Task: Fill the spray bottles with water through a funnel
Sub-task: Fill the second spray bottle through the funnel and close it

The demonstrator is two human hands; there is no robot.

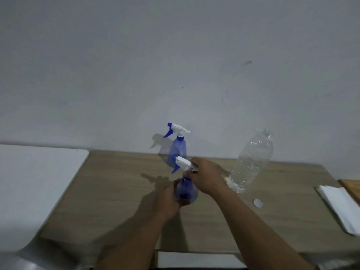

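Note:
A blue spray bottle with a white and blue trigger head stands on the wooden table. My left hand grips its body. My right hand is closed around the neck and the back of the trigger head. A second blue spray bottle with its trigger head on stands behind, near the wall. A clear plastic water bottle, uncapped, stands to the right, partly filled. Its white cap lies on the table. No funnel is visible.
A white table adjoins the wooden one on the left. Folded white paper or cloth lies at the right edge, beside a brown wooden board. A grey wall rises right behind the table.

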